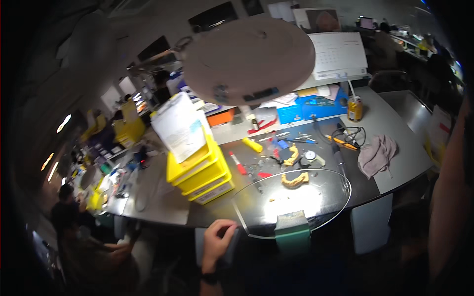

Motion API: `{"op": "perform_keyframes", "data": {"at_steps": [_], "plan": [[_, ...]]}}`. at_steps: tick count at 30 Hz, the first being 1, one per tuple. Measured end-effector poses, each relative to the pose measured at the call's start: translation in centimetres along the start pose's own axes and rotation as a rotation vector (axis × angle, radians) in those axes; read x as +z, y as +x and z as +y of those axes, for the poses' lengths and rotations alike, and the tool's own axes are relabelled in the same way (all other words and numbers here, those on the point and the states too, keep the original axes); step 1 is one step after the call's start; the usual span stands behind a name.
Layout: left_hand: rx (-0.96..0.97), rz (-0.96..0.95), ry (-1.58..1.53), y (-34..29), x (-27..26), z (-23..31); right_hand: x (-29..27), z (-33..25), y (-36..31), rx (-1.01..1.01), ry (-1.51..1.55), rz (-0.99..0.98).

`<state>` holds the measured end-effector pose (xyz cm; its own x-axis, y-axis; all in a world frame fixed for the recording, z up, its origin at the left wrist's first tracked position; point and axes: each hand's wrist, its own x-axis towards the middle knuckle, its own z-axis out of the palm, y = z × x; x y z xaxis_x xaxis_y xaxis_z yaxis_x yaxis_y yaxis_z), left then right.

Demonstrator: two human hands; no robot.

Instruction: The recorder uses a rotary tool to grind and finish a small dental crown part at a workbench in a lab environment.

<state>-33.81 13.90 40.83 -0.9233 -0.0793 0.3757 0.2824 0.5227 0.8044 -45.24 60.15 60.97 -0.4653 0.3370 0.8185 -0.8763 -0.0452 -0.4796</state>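
One hand only is plainly in view: the left hand (pixel 218 241), wrist banded by a dark watch strap, curled over the near edge of the dark workbench (pixel 207 217) at a darker block set under that edge, fingers closed on it. Whether the grip is firm or merely resting cannot be told. The right hand is out of the picture; only a bare forearm (pixel 447 207) crosses the right margin, so its state cannot be told. Just right of the left hand stands a clear curved shield (pixel 296 197) on a green clamp base (pixel 292 232). Beyond the shield, well ahead of the left hand, lies a yellow dental cast (pixel 295 179) under bright lamp light; a second cast (pixel 292 157) sits farther on among hand tools. Ahead and left of the hand rise stacked yellow bins (pixel 200 172); far right lies a crumpled cloth (pixel 376 155). Judged from this pose, the body should be steadied by the left hand first, and any reach kept behind the shield, clear of the loose tools.
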Motion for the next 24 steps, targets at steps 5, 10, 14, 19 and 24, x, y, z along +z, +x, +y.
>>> {"op": "perform_keyframes", "data": {"at_steps": [5,10,14,19,24], "plan": [[0.016,-0.047,0.003,-0.2,-0.8,-0.3,4.8,-1.5,3.9,-0.064,0.187,-0.132],[-0.025,-0.131,-0.132,1.2,0.4,-2.2,3.6,-2.8,4.6,-0.147,-0.023,-0.28],[-0.006,-0.043,-0.048,0.0,-0.7,-0.9,1.0,-3.5,6.6,-0.208,-0.262,-0.497],[-0.068,-0.081,-0.207,1.0,-0.4,-1.2,1.9,-4.6,3.9,-0.12,-0.341,-0.684],[-0.075,-0.09,-0.214,0.8,0.3,-1.7,2.1,-4.6,3.6,-0.194,-0.328,-0.753]]}}
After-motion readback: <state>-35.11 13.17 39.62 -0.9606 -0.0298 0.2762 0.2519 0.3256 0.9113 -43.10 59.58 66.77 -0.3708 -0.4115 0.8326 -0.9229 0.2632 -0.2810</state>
